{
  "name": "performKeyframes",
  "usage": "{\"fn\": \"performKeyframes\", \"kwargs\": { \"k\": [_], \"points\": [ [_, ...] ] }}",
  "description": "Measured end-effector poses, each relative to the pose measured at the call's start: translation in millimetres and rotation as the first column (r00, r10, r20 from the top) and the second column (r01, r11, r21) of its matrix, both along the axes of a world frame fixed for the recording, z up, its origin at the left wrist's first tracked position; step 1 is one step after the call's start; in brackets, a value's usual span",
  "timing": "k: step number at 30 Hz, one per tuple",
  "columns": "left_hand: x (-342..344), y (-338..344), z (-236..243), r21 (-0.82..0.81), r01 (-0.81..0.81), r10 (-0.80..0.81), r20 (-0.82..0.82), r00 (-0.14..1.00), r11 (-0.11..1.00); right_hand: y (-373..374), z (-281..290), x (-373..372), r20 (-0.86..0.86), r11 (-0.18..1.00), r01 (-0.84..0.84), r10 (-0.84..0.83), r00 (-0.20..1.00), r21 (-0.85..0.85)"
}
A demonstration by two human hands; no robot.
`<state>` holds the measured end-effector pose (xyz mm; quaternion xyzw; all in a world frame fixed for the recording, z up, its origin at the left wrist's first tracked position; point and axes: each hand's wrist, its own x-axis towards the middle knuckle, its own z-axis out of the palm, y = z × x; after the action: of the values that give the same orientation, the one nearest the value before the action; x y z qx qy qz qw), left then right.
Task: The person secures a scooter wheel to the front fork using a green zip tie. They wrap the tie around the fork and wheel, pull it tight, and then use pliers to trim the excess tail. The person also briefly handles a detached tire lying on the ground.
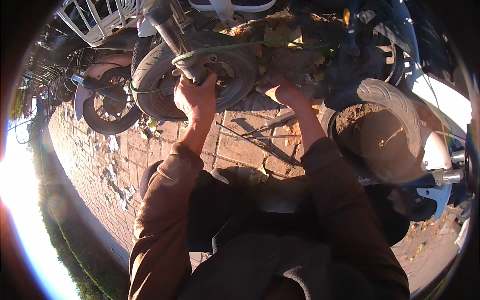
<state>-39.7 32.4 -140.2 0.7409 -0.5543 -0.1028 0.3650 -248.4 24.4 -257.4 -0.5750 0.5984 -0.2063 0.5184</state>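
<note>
My left hand (196,98) is closed around the lower end of a silver fork (182,47), at the hub of a small black-tyred wheel (150,70). A green cord (227,47) loops over the fork and across the wheel. My right hand (282,92) is at the wheel's right side, fingers curled, partly in shadow; what they hold is unclear. On the paving below lie long thin metal tools (265,150) and a tool with a thicker handle (277,120).
A loose tyre (387,92) lies to the right beside a white scooter body (437,105). At upper left stand another small wheeled vehicle (100,90) and a white wire basket (92,22). Dry leaves (282,37) are scattered on the brick paving (135,160); bright sunlight glares at the left.
</note>
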Motion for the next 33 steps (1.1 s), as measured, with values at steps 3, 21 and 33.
{"fn": "performKeyframes", "kwargs": {
  "k": [3, 21, 33],
  "points": [
    [2, -1, -2, 0.001, 0.018, -0.017, -0.087, 0.996, 1.000, 9, -21, 21, -0.286, 0.972, -0.134, 0.186, 0.940, 0.192],
    [1, 1, -1, -0.028, 0.091, -0.095, -0.237, 0.967, 0.995, -1, 140, 15, -0.059, 0.444, 0.113, -0.355, 0.933, -0.889],
    [7, -2, 4, 0.030, 0.131, -0.123, -0.186, 0.975, 0.991, 31, 85, 106, -0.382, 0.581, -0.041, -0.479, 0.790, -0.813]
  ]
}}
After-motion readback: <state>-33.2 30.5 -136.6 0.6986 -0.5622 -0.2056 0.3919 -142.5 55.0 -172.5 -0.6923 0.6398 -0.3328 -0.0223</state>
